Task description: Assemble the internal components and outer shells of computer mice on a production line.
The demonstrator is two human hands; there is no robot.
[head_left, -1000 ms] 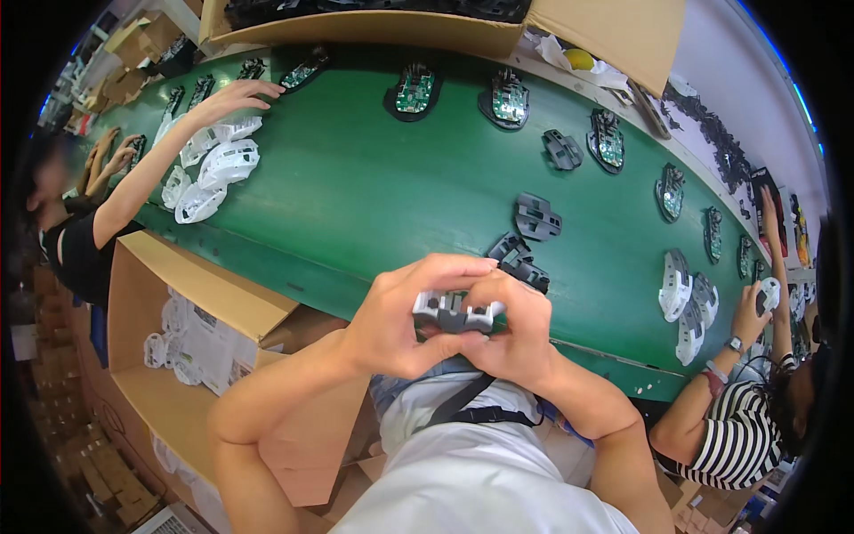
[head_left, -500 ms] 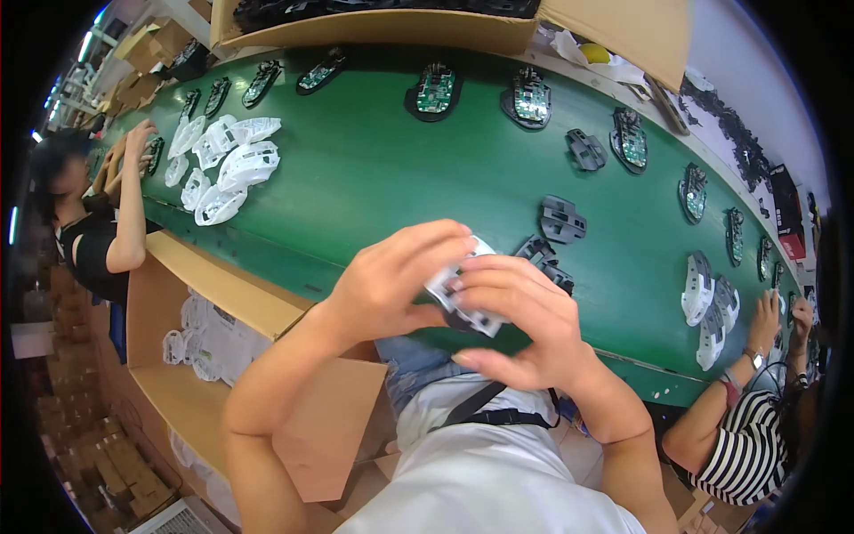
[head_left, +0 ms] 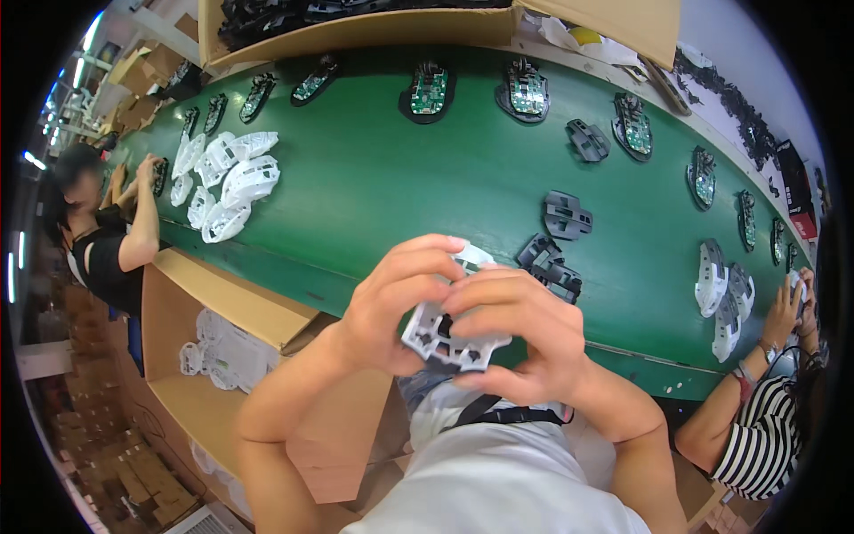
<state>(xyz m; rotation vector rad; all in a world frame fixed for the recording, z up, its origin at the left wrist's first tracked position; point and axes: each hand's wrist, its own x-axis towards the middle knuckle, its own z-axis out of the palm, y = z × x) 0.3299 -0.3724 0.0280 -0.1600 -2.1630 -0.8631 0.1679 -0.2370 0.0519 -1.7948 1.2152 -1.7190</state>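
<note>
Between my two hands, above the table's near edge, is a white plastic mouse shell (head_left: 429,340) with a dark part along its lower side. My left hand (head_left: 384,301) grips the shell's left side, fingers curled over the top. From the right, my right hand (head_left: 532,322) closes round it, with fingers across the upper face and thumb underneath. My fingers hide much of the shell's middle. Just beyond my right hand lie dark grey mouse shell pieces (head_left: 550,267), and another grey shell piece (head_left: 567,215) sits behind them.
Mouse bases with circuit boards (head_left: 431,91) line the green table's (head_left: 356,169) far edge. White shells (head_left: 251,180) lie left, more white shells (head_left: 725,298) right. An open carton (head_left: 213,298) stands at near left. Co-workers sit at left (head_left: 111,222) and right (head_left: 756,427).
My hands have come slightly nearer my body, and the shell has turned so more of its cut-out side shows. At right, the co-worker's hands have lifted a little.
</note>
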